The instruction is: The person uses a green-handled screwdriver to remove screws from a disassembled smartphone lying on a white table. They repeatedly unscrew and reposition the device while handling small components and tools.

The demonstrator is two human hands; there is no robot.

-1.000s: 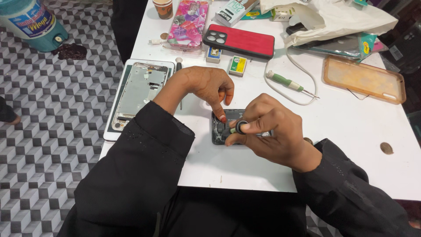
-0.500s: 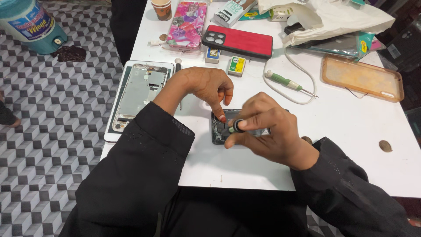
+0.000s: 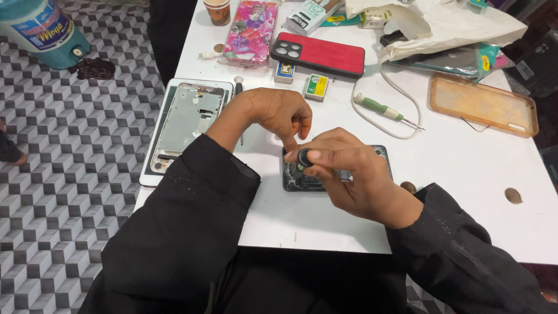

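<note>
An opened dark phone body (image 3: 381, 156) lies flat on the white table (image 3: 476, 197) in front of me. My right hand (image 3: 349, 174) grips a small screwdriver with a round black cap (image 3: 304, 157), held upright over the phone's left part. My left hand (image 3: 273, 113) reaches in from the left, its fingertips pressing down on the phone's left edge beside the tool. Most of the phone is hidden under both hands.
A bare phone frame on a white panel (image 3: 186, 125) lies at the table's left edge. Behind are a red-backed phone (image 3: 319, 55), a patterned case (image 3: 250, 32), two small boxes (image 3: 317, 87), a green-handled screwdriver (image 3: 383, 110), a white cable, an orange case (image 3: 482, 104) and a white bag (image 3: 442, 26).
Both hands stay on the phone; the right hand has shifted slightly on the screwdriver. Nothing else on the table has moved.
</note>
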